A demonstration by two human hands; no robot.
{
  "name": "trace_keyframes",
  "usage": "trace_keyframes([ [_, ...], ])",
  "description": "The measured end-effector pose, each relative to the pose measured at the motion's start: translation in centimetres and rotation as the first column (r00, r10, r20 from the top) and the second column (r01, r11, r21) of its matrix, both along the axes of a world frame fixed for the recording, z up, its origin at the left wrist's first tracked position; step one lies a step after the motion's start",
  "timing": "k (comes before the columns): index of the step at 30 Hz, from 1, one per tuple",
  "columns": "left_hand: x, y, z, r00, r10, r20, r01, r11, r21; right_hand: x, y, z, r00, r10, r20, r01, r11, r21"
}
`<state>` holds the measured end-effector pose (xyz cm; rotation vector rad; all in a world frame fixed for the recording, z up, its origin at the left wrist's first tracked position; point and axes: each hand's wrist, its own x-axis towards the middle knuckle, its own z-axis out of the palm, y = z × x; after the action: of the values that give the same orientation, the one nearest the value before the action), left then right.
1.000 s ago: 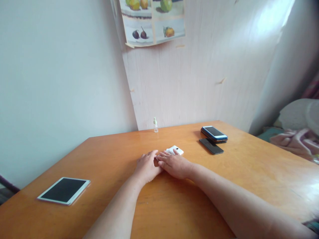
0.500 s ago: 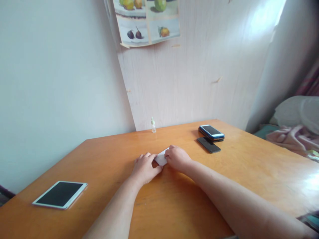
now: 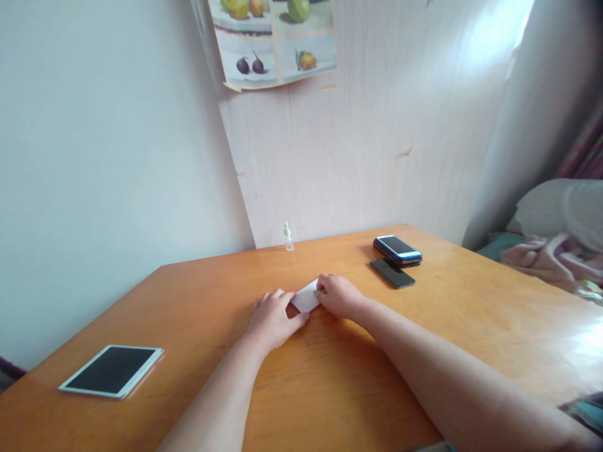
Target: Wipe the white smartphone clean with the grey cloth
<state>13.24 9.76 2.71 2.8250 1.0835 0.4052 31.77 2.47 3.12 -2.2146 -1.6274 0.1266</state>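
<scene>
A small, flat white object (image 3: 306,297), its exact kind unclear, lies on the wooden table between my hands. My left hand (image 3: 273,319) steadies it from the left, with the thumb along its near edge and the fingers at its far left side. On its right end rests my right hand (image 3: 338,295), fingers curled in and pressed down. Those fingers cover part of the object, and I cannot see whether something else is under them.
A white tablet (image 3: 112,371) lies at the left of the table (image 3: 198,295). At the back right sit a stack of phones (image 3: 399,247) and a dark phone (image 3: 392,273). A small clear spray bottle (image 3: 289,240) stands by the wall, below taped-up fruit pictures (image 3: 277,44).
My right hand has slid slightly to the right over the white object, baring more of its surface. My left hand stays in place. The whole view has shifted slightly.
</scene>
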Motion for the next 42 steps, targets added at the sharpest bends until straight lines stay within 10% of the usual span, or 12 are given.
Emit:
trace_keyframes([
  [4, 0.1, -0.1, 0.1, 1.0, 0.004, -0.002, -0.004, 1.0, -0.013, -0.8, 0.0, 0.0, 0.998, 0.067, -0.022, -0.067, 0.998, -0.021],
  [11, 0.0, 0.3, -0.3, 0.999, -0.03, 0.043, 0.03, 1.0, -0.003, 3.2, -0.2, 0.4, 0.982, -0.189, 0.016, 0.19, 0.979, -0.069],
  [18, 0.0, 0.3, 0.0, 0.999, -0.036, 0.017, 0.035, 0.999, 0.021, -2.0, -0.3, 0.2, 0.997, 0.071, 0.009, -0.07, 0.996, -0.05],
  [26, 0.1, 0.0, 0.1, 0.999, -0.008, 0.04, 0.009, 1.0, -0.026, 3.4, -0.2, 0.6, 0.979, -0.204, 0.014, 0.204, 0.975, -0.088],
  [42, -0.8, 1.4, -0.1, 0.999, 0.045, 0.004, -0.046, 0.998, 0.038, 4.3, 0.2, 0.2, 0.981, -0.185, -0.049, 0.182, 0.981, -0.061],
])
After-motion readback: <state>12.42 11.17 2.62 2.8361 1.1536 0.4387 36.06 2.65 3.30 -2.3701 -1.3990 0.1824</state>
